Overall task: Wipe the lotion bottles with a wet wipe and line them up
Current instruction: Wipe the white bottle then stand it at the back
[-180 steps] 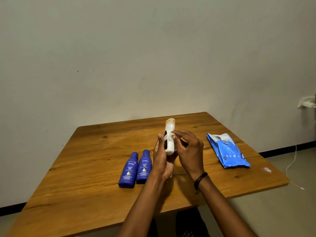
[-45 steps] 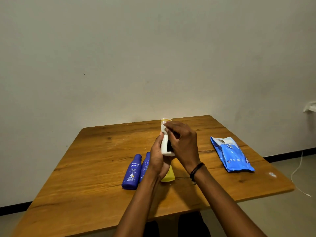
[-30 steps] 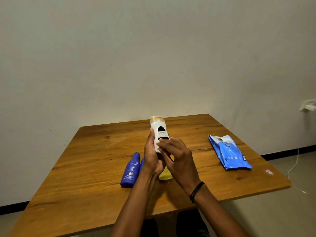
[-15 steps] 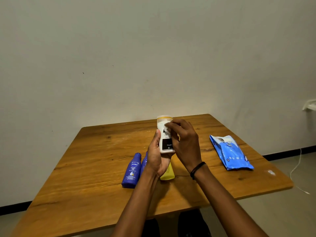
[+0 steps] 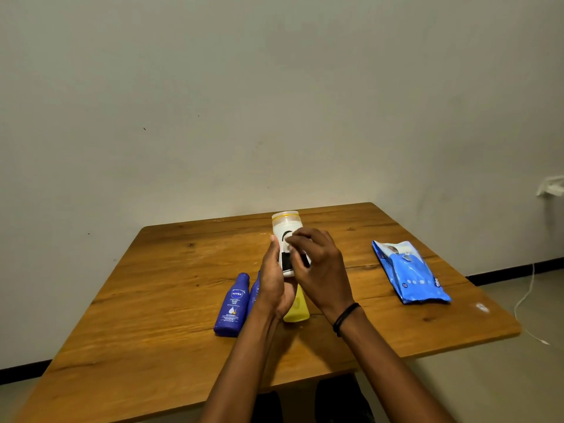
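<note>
Two forearms enter from the near table point(image 5: 146, 355) edge; a dark wristband point(image 5: 345, 318) sits on the right wrist. Three bottles lie flat on the wood, caps away from the person: blue bottle point(image 5: 232, 303) at left, a second blue bottle point(image 5: 254, 293) just beside it and mostly hidden by the left wrist, and a yellow bottle point(image 5: 298, 307) partly hidden beneath both hands. Above these, the left hand point(image 5: 276, 282) grips the lower body of the white bottle point(image 5: 285, 232), held upright clear of the table, thumb along its left side. The right hand point(image 5: 320, 270) has its fingers bent against the bottle's label; whether a wipe lies beneath them cannot be told. A blue wipes pack point(image 5: 409, 273) lies well apart at right. Behind stands a plain wall point(image 5: 274, 102)
</note>
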